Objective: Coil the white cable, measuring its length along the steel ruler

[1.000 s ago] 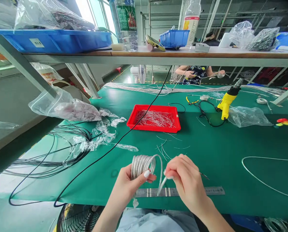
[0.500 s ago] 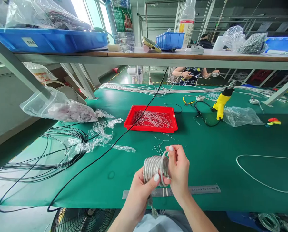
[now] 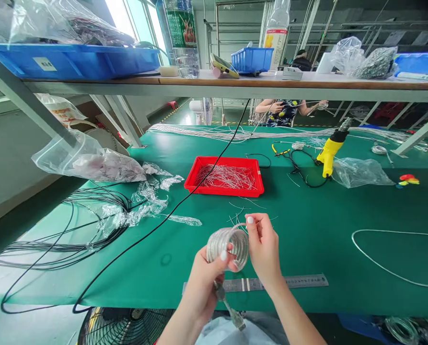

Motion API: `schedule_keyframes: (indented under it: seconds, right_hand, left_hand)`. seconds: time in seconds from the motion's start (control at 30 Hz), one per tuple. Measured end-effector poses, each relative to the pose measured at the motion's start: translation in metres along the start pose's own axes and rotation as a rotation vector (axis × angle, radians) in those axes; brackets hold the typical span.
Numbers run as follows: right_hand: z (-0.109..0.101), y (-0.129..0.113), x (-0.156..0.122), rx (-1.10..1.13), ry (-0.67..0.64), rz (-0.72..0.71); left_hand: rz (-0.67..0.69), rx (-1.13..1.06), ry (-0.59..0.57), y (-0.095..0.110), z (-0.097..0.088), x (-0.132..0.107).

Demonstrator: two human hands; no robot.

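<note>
Dangling plug (image 3: 232,316) swung lower, left hand (image 3: 202,287) curled around silver cable coil (image 3: 228,247), right hand (image 3: 263,249) pinching its top loop, steel ruler (image 3: 293,282) beside right wrist

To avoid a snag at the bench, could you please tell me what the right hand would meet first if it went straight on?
The right hand would likely reach the short wire offcuts on the green mat first; if raised above them, the red tray instead.

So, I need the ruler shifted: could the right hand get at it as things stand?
Probably yes: the right hand sits directly over the ruler, nothing between them, though it would first have to release the coil.
</note>
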State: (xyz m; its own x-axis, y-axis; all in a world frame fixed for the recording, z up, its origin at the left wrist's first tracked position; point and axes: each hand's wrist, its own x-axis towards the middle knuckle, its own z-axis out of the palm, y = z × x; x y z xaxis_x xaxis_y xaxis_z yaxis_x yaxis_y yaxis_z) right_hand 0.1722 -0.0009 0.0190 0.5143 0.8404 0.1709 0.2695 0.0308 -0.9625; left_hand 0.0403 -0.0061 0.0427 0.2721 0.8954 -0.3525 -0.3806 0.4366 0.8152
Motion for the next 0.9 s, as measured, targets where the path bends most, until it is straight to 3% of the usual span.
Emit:
schedule_keyframes:
  seconds: [0.1, 0.17, 0.3, 0.37, 0.57, 0.7, 0.77, 0.9]
  right_hand:
    - [-0.015, 0.011, 0.000, -0.086, -0.186, -0.022]
    - [-0.022, 0.015, -0.003, -0.189, -0.232, -0.105]
    - [-0.025, 0.015, -0.010, -0.431, -0.166, -0.398]
    - [-0.024, 0.014, -0.011, -0.534, -0.134, -0.479]
    - [-0.025, 0.020, -0.010, -0.624, -0.072, -0.548]
    - [-0.028, 0.023, -0.013, -0.520, 0.103, -0.617]
    - [-0.028, 0.021, -0.017, -0.309, 0.055, -0.451]
    - [-0.026, -0.001, -0.031, 0.248, -0.382, 0.200]
  left_hand:
    - [0.037, -0.084, 0.119, 0.011, -0.017, 0.008]
    - [0.073, -0.084, 0.167, 0.016, -0.029, 0.013]
    - [0.085, -0.087, 0.198, 0.019, -0.037, 0.014]
    - [0.085, -0.100, 0.190, 0.018, -0.036, 0.012]
    - [0.060, -0.061, 0.119, 0.016, -0.035, 0.007]
    - [0.054, -0.075, 0.060, 0.011, -0.038, 0.007]
    - [0.024, -0.254, 0.048, 0.008, -0.037, 0.005]
    - [0.030, -0.763, -0.086, 0.005, -0.027, 0.001]
